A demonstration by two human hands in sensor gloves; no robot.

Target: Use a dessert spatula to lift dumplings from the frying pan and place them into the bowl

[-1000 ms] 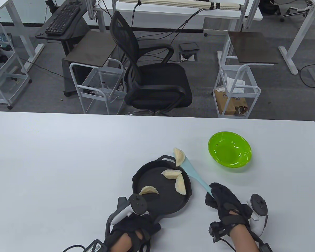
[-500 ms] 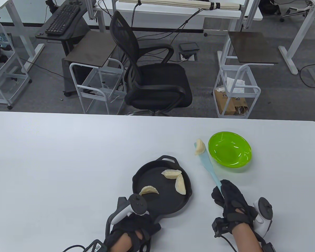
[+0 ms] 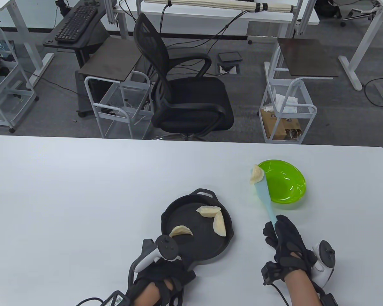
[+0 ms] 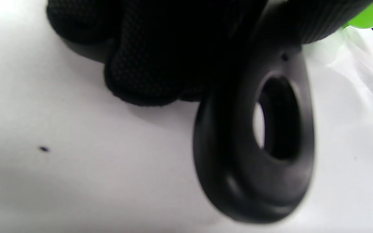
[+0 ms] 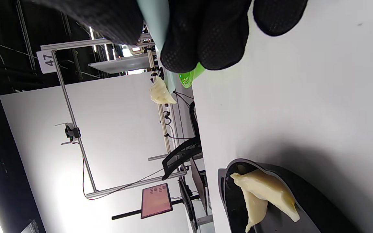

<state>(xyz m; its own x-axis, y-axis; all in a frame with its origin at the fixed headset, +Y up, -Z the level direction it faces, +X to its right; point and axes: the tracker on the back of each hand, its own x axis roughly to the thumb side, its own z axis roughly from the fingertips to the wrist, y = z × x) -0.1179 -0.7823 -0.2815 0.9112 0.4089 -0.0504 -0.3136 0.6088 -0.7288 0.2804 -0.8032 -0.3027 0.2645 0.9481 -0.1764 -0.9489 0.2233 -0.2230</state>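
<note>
A black frying pan (image 3: 178, 216) sits near the table's front with three dumplings in it, one at the near left (image 3: 181, 231) and two touching at the right (image 3: 219, 223). My left hand (image 3: 161, 275) grips the pan's handle (image 4: 254, 145). My right hand (image 3: 282, 240) grips the handle of a pale blue dessert spatula (image 3: 264, 199). A dumpling (image 3: 256, 174) rides on the blade tip, raised at the left rim of the green bowl (image 3: 285, 188). In the right wrist view the carried dumpling (image 5: 160, 93) shows past my fingers (image 5: 206, 38), with the pan (image 5: 303, 207) below.
The white table (image 3: 83, 197) stretches wide to the left and behind the pan. Beyond its far edge stand a black office chair (image 3: 182, 92) and two white wire carts (image 3: 121, 105).
My right hand swung the spatula with its dumpling from the pan's far rim rightward to the bowl's left rim. The left hand and the pan stayed still.
</note>
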